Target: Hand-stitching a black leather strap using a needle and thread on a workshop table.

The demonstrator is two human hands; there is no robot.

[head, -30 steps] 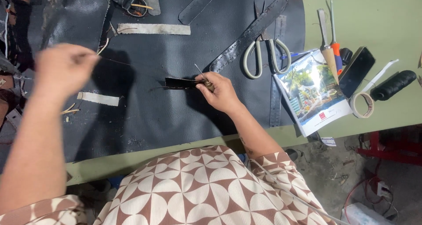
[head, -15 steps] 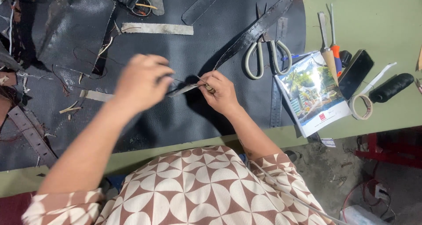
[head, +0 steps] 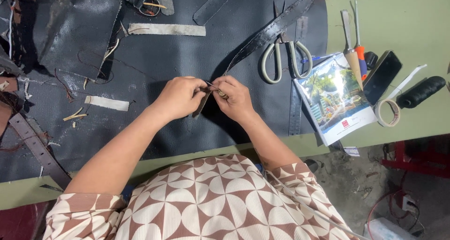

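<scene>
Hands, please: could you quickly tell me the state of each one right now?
Left hand: closed, pinching the small dark leather strip.
Right hand: closed on the same strip.

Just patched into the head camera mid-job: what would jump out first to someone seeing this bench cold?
First, the two hands meeting at the centre: the left hand and right hand pinch a small dark leather strip between their fingers over the big black leather sheet. Next, the large scissors lying just up and right of them, beside a long black strap. Further right, on the green table, sit a glossy booklet, a tape roll and hand tools.
</scene>
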